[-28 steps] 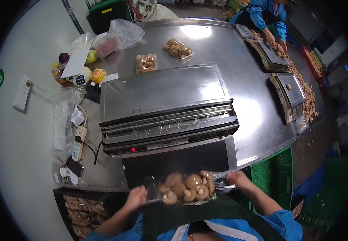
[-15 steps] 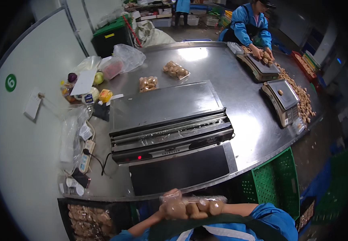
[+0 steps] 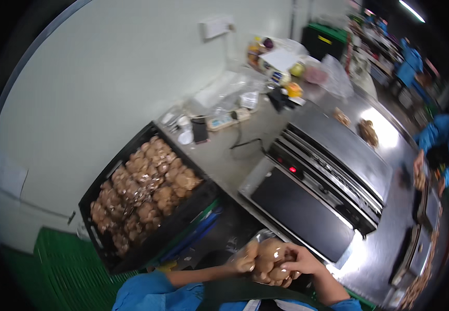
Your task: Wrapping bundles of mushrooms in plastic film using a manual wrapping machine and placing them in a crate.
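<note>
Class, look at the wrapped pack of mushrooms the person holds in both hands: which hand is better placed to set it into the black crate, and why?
Probably the left hand: it grips the mushroom pack on the side facing the black crate; the right hand is farther away.

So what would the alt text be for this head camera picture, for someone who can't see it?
A person's left hand and right hand hold a clear-wrapped pack of brown mushrooms close to their body. To the left sits a black crate full of similar packs; ahead, a wrapping machine stands on a steel table.
</note>
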